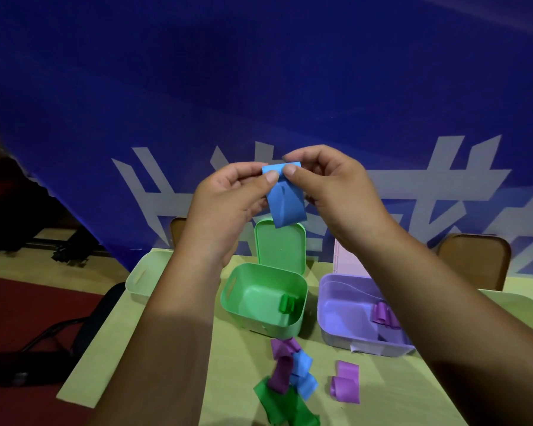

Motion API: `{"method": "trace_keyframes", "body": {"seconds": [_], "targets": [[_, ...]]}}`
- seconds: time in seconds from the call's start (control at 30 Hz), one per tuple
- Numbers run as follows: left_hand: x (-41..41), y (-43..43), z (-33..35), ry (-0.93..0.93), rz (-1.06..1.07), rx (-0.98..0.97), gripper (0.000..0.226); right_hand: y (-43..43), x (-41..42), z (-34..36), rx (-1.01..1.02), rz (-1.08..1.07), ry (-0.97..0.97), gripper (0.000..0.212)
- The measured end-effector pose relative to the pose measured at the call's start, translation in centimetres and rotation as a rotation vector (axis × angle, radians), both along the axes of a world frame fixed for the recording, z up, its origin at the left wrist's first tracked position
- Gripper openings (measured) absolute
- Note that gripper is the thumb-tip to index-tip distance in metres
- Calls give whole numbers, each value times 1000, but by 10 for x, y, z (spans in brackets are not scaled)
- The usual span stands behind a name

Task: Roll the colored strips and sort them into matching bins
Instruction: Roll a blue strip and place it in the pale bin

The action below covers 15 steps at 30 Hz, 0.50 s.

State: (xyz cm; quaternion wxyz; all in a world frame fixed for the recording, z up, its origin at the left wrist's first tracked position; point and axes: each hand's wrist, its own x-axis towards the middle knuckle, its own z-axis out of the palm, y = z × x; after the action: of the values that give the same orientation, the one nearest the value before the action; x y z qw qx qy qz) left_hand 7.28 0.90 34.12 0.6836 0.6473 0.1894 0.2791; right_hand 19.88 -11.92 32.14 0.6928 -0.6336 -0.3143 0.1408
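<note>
I hold a blue strip [285, 204] up in the air above the bins. My left hand [228, 201] and my right hand [330, 192] both pinch its rolled top edge between thumb and fingers, and the rest of it hangs down. Below stands a green bin [237, 290] with a rolled green strip [287, 304] inside. To its right a purple bin [330, 305] holds rolled purple strips [383, 315]. A pale bin [140, 272] on the left is partly hidden by my left forearm.
A loose pile of purple, blue and green strips [290, 379] lies on the yellow-green table [228, 364] in front of the green bin. Another purple strip [345, 382] lies to the right. The green lid [280, 247] stands behind its bin. A blue banner fills the background.
</note>
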Motion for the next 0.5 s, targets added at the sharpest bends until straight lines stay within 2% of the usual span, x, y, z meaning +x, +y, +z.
{"method": "trace_keyframes", "body": {"seconds": [0.23, 0.33, 0.5], "targets": [[1, -3, -3, -10, 26, 89, 24, -2, -2, -2, 59, 53, 101, 15], [2, -7, -3, -26, 29, 115, 27, -6, -1, -3, 11, 46, 99, 20], [1, -22, -3, -31, 23, 58, 26, -17, 0, -3, 24, 13, 61, 5]]}}
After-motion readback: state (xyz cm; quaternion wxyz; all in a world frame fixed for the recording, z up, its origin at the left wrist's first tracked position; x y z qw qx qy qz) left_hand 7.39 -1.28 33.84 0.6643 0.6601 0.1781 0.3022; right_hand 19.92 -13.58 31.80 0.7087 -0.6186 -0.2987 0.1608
